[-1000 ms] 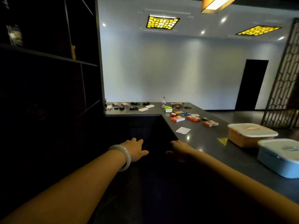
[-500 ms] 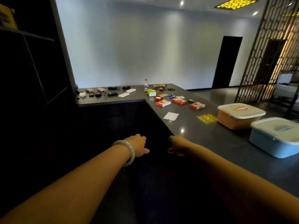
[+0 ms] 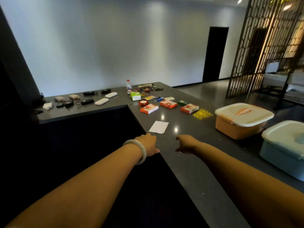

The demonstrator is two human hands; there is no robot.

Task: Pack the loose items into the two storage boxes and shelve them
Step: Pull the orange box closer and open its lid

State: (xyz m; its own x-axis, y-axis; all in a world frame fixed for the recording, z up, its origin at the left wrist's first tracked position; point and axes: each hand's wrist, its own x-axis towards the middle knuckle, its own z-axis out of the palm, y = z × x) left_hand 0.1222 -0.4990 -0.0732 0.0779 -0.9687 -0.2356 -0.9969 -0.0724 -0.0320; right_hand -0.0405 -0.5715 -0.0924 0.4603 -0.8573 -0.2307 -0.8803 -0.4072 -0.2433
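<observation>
Nothing packed yet: both hands, left hand and right hand, hang loose and empty mid-frame. Next up, I'd guess: unlid the orange box at right.

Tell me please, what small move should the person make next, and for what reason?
Probably reach the right hand to the orange storage box and take off its lid. Both hands hold nothing, both boxes, orange and blue storage box, are lidded, and the loose items, such as the white card, lie unpacked on the counter.
</observation>
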